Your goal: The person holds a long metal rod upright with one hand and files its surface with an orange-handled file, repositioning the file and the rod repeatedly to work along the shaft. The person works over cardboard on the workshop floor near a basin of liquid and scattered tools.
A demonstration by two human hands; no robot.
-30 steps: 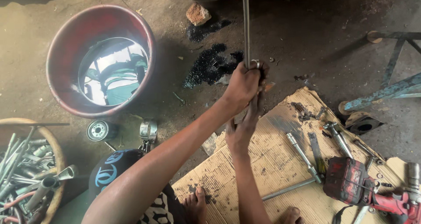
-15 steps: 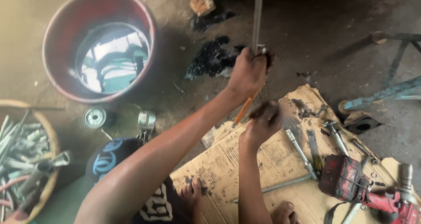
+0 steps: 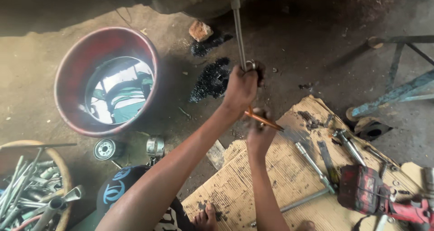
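My left hand (image 3: pixel 242 87) reaches forward and is closed around the lower end of a long thin metal rod (image 3: pixel 238 30) that rises out of the top of the view. Just below it, my right hand (image 3: pixel 259 134) grips a slim orange-handled tool (image 3: pixel 266 121), held slanting with its tip pointing right over the cardboard (image 3: pixel 253 186). The two hands are close together but apart. My bare feet show at the bottom edge.
A red tub (image 3: pixel 68 77) with water stands at the left, a black oily patch (image 3: pixel 210 77) and a stone (image 3: pixel 200 30) beyond the hands. Socket wrenches (image 3: pixel 314 165) and a red power drill (image 3: pixel 375 195) lie on the cardboard. A basket of tools (image 3: pixel 27 192) is lower left, a blue metal frame (image 3: pixel 393 93) right.
My right hand has come down off the rod and now holds the orange-handled tool slanted below my left hand. My left hand stays on the rod.
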